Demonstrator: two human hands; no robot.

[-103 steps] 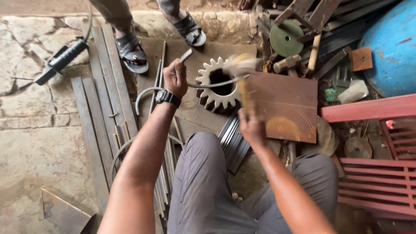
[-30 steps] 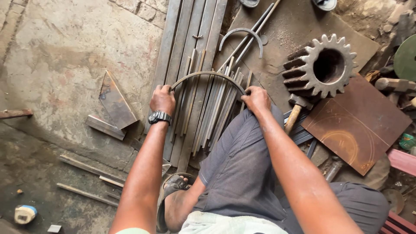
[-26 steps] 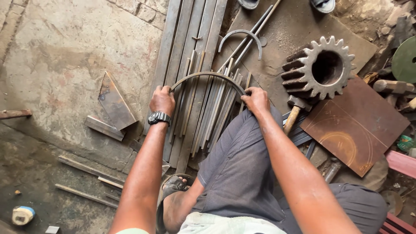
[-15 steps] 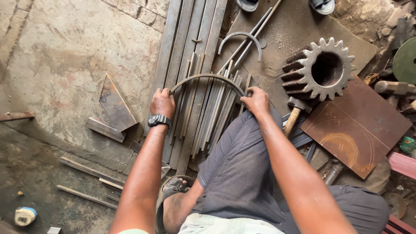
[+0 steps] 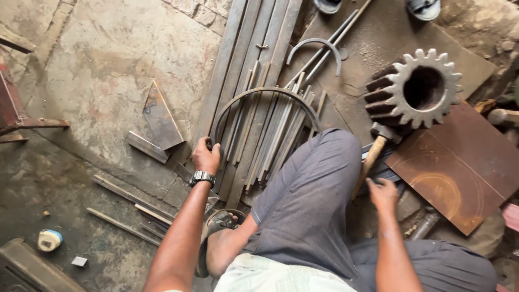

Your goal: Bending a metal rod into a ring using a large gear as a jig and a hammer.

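Observation:
My left hand (image 5: 206,157), with a wristwatch, grips one end of a curved metal strip (image 5: 259,94) bent into a half ring, which arches over a pile of flat steel bars (image 5: 259,130). My right hand (image 5: 383,192) is off the strip, fingers apart, beside the wooden handle of a hammer (image 5: 371,157) that lies next to my knee. It holds nothing. A large toothed gear (image 5: 416,89) stands just beyond the hammer head.
A rusty brown steel plate (image 5: 459,173) lies at the right. A smaller bent strip (image 5: 316,46) rests farther out. Another person's sandalled feet (image 5: 421,6) stand at the top edge. Angle-iron offcuts (image 5: 157,124) lie at the left, a small tape measure (image 5: 48,239) near the bottom left.
My right hand has let go of the strip's right end and dropped down beside the hammer handle. My left hand still holds the strip's left end.

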